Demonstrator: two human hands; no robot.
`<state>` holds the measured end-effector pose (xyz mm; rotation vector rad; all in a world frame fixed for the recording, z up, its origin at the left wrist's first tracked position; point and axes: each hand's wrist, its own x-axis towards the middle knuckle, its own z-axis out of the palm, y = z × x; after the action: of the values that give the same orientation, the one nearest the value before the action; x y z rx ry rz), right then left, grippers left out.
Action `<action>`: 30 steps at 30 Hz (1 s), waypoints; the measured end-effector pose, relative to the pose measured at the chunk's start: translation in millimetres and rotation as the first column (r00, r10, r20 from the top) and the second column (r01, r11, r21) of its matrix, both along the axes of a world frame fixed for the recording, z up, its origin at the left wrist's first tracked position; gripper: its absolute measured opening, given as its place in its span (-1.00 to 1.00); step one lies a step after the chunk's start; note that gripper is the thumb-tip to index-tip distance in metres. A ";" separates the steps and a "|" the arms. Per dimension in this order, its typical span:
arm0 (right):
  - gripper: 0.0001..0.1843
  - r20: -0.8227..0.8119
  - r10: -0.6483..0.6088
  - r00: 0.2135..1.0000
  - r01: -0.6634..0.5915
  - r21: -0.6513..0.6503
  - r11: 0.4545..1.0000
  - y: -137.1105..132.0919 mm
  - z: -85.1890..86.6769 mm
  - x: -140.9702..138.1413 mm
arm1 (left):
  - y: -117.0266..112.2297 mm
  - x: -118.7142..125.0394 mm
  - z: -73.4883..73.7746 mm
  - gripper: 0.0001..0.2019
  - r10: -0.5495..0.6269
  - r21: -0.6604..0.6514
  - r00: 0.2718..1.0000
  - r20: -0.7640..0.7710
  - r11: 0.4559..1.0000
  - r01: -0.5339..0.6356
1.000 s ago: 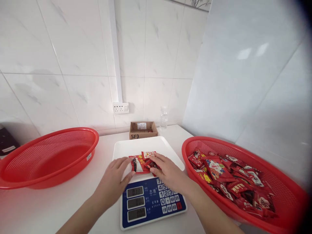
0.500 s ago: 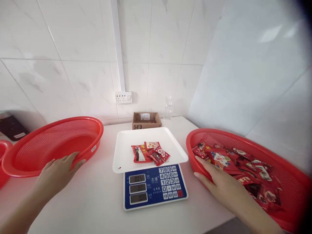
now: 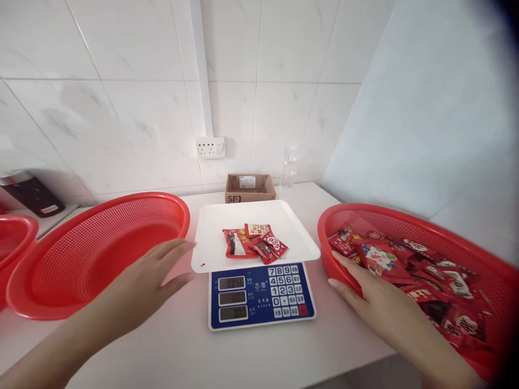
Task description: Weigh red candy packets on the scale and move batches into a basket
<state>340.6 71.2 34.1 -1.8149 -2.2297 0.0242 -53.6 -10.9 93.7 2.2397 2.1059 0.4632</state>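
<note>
L hand (image 3: pixel 141 283) sits lower left of centre, fingers spread, holding nothing, hovering just beside the empty basket (image 3: pixel 97 254) and near the tray's left edge. R hand (image 3: pixel 379 302) at lower right lies flat, fingers together, resting on the near rim of the full basket (image 3: pixel 409 216), probably steadying it; grips nothing. Packets (image 3: pixel 253 244) lie in a small pile mid-frame on the white tray (image 3: pixel 214 227) atop the scale (image 3: pixel 261 294), so the display can read their wt. Upper centre: box (image 3: pixel 250 188), bottle (image 3: pixel 288 172), socket (image 3: pixel 211 147) by the wall. A third basket (image 3: pixel 12 237) shows at the left edge. Nothing blocks either hand.
</note>
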 end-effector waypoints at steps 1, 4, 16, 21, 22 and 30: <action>-0.39 0.002 -0.003 1.000 0.003 -0.007 1.000 0.2 0.6 -0.3 | 9.5 14.0 5.3 -0.49 -0.046 -0.041 0.999 -0.001 0.998 0.046; -0.39 0.001 -0.014 1.000 0.014 -0.043 0.999 1.0 2.2 -0.8 | 42.5 51.1 14.9 -0.44 -0.224 -0.234 0.973 0.049 0.945 0.229; -0.33 -0.085 0.009 0.996 -0.018 -0.104 0.994 4.1 -2.8 1.7 | 122.1 123.1 -2.1 -0.12 -0.311 -0.295 0.950 -0.029 0.911 0.289; -0.34 -0.089 -0.010 0.996 0.002 -0.089 0.996 2.7 -1.6 -0.9 | 131.9 135.0 2.7 -0.42 -0.314 -0.286 0.949 -0.039 0.913 0.290; -0.34 -0.093 -0.012 0.996 0.004 -0.086 0.996 2.5 -1.3 -1.2 | 135.4 136.2 3.4 -0.46 -0.306 -0.290 0.952 -0.028 0.914 0.286; -0.36 -0.106 -0.013 0.994 0.001 -0.108 0.994 1.6 -0.2 0.0 | 157.2 130.5 3.8 -0.67 -0.183 -0.285 0.973 0.140 0.934 0.217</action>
<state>340.7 72.8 33.9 -1.8299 -2.1861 0.2396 76.9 146.3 97.5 2.1656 1.7344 0.2335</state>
